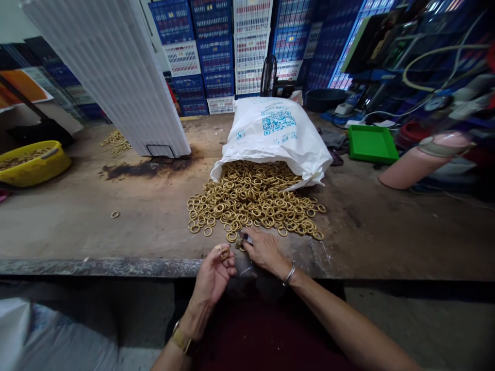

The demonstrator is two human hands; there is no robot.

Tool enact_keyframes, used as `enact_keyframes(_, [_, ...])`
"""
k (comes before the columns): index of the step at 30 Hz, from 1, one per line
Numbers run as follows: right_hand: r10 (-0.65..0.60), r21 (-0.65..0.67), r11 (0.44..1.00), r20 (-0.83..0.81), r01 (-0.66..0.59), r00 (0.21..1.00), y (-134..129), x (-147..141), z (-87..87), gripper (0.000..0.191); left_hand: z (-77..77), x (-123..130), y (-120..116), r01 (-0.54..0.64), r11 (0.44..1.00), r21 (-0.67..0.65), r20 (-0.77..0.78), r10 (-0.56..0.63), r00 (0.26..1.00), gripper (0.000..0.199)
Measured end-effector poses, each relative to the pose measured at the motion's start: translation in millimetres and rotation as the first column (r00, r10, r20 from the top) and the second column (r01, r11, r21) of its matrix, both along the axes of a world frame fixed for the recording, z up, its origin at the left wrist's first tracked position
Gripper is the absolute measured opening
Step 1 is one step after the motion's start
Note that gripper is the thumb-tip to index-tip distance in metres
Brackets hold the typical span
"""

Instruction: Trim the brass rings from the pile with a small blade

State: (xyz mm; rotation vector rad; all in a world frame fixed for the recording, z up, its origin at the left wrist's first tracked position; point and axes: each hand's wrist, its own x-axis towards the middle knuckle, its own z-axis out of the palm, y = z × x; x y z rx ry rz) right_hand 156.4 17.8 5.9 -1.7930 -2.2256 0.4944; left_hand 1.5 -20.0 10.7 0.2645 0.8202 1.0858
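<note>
A heap of brass-coloured rings [255,201] spills onto the table from the mouth of a white woven sack [266,129] with blue print. My left hand [214,273] is palm up at the table's front edge, its fingers curled and a small brass ring [225,253] pinched at the fingertips. At the near edge of the heap, my right hand [266,250] reaches in palm down. A small dark piece [245,237] shows by its thumb and fingers, too small to name; rings lie just beneath it. The hands are close together but apart.
On the wooden table [77,221] lies one loose ring [115,214]. A yellow basin [34,162] of rings stands left, near a tall white ribbed panel [112,67]. At right are a green tray [372,144] and a pink bottle [421,159]. Stacked crates [214,51] stand behind.
</note>
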Motion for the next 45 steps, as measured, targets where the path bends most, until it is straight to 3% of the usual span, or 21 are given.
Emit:
enact_keyframes(4, [-0.034,-0.023,0.999,0.033,0.035,0.999,3.7,-5.0,-0.7,0.025,-1.1,-2.3,3.8,0.014,0.999,-0.031,0.063,-0.012,0.998,0.015])
enact_keyframes(9, [-0.031,0.003,1.000,0.025,0.031,0.999,6.1,-6.9,-4.2,0.025,-0.5,-1.0,7.9,-0.003,0.997,-0.074,0.025,0.005,1.000,0.015])
enact_keyframes(14, [-0.044,0.020,0.999,0.019,0.043,0.999,9.3,-4.8,-7.1,0.020,-1.6,1.4,9.7,0.000,0.999,-0.034,-0.047,-0.001,0.999,0.019])
enact_keyframes(21, [-0.020,0.066,0.998,-0.056,0.024,0.998,6.8,-3.9,-5.3,0.016,-1.2,-2.4,9.9,-0.079,0.997,-0.026,-0.090,0.077,0.993,0.022])
enact_keyframes(28, [-0.030,0.027,0.999,0.015,0.030,0.999,7.3,-9.4,-5.0,0.018,-1.3,-4.1,9.3,-0.065,0.998,-0.001,-0.110,0.065,0.992,0.023])
enact_keyframes(32, [-0.020,0.084,0.996,-0.081,0.026,0.997,8.5,-6.9,-8.1,0.017,-3.3,-1.4,12.5,-0.034,0.997,0.073,-0.250,0.051,0.967,0.029])
enact_keyframes(35, [0.009,0.095,0.995,-0.194,0.010,0.981,5.7,-6.5,-5.7,0.015,-4.1,2.4,16.4,0.058,0.987,0.151,-0.459,0.018,0.888,0.033])
enact_keyframes(38, [0.064,0.094,0.995,-0.348,-0.033,0.935,2.3,-7.9,-0.9,0.011,-4.2,4.8,19.2,0.218,0.956,0.197,-0.610,-0.054,0.791,0.034])
enact_keyframes(40, [0.068,0.050,0.998,-0.493,-0.050,0.868,1.4,-8.9,1.6,0.008,-4.6,5.0,20.0,0.280,0.935,0.216,-0.640,-0.081,0.764,0.033])
enact_keyframes(45, [-0.162,-0.205,0.979,-0.756,0.006,0.634,2.6,-10.6,4.8,0.010,-7.0,5.1,18.4,0.243,0.939,0.243,-0.636,-0.034,0.771,0.031])
